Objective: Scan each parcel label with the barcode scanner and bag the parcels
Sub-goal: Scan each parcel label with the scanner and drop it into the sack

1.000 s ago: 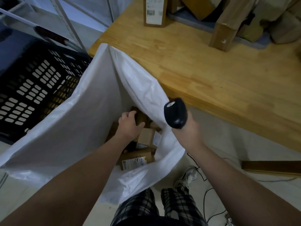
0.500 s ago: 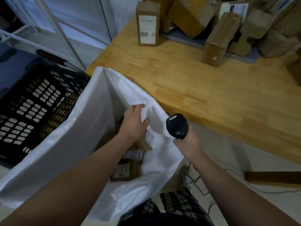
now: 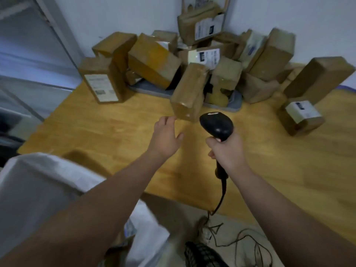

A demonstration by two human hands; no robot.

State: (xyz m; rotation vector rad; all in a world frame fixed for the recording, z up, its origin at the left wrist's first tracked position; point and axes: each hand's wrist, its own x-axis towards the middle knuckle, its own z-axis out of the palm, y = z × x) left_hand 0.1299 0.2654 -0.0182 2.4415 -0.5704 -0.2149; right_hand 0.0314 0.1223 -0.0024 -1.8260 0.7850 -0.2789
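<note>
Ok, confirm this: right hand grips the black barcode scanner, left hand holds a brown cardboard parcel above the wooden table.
The head view shows the left hand open and holding nothing, reaching toward the brown cardboard parcel. The right hand does grip the black barcode scanner above the wooden table.

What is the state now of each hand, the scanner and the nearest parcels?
Left hand: open, empty, fingertips near the tilted parcel.
Right hand: grips the barcode scanner.
Barcode scanner: held above the table, cable attached.
Tilted parcel: leaning on the pile, no label showing.
Labelled parcel: upright, label facing the camera.
</note>
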